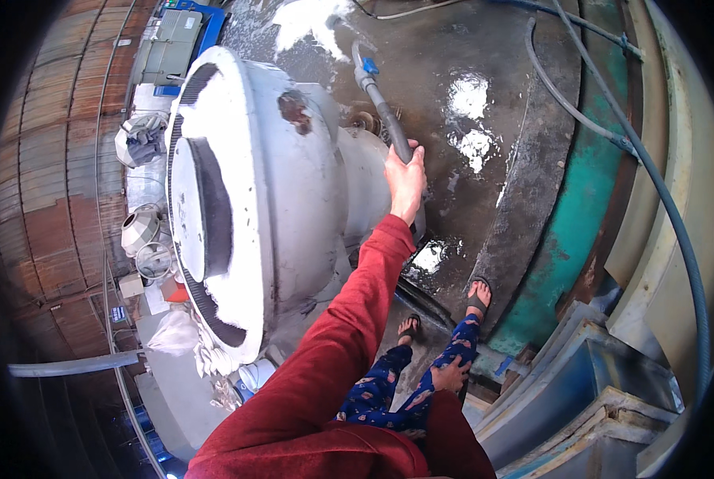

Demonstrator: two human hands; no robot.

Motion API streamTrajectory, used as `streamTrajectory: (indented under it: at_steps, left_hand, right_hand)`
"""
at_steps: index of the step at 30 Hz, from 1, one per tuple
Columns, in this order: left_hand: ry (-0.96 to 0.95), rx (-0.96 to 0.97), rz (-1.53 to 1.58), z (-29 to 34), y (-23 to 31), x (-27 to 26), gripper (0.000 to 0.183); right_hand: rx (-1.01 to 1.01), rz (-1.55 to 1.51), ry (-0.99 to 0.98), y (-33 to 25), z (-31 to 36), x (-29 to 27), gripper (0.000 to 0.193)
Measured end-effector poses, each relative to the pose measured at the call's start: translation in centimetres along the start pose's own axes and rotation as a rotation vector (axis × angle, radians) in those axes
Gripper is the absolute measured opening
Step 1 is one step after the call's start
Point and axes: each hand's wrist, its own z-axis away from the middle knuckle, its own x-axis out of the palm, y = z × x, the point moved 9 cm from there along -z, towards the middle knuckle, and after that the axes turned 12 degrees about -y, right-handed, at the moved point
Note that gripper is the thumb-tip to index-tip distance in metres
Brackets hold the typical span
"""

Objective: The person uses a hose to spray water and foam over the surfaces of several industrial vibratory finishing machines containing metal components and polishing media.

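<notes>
My left hand (406, 182) is closed around the lower end of a grey pipe (387, 113). A blue valve handle (370, 65) and a curved spout sit at the pipe's far end, which points away from me. To the left of this hand stands a large white round machine (297, 184) with a wide rim and a brown worn patch on its side. White material (241, 231) lies within its rim, around a flat round disc (189, 209). My right hand (450, 374) rests on my patterned trouser leg with its fingers spread, holding nothing.
The dark floor (437, 96) is wet, with white foam or liquid (313, 22) at the far side. Dark hoses (429, 303) lie near my sandalled feet. Stacked panels (581, 391) and a long blue-grey hose (668, 191) are on the right. White bags (173, 331) lie at left.
</notes>
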Motion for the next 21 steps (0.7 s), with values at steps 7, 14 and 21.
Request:
streamTrajectory:
  at_steps: [7,14,21]
  left_hand:
    - [-0.145,-0.171,0.146,0.1,-1.2,-2.6,0.018]
    - [-0.22,-0.396,0.154,8.8,-9.0,-7.0,0.016]
    - [-0.235,-0.543,0.119,30.1,-20.6,-15.0,0.014]
  right_hand:
    - [0.008,0.032,0.037,0.0,0.8,1.1,0.077]
    - [0.047,0.015,0.068,-0.8,2.5,3.6,0.077]
    - [-0.166,-0.056,0.228,-2.0,3.7,7.7,0.074]
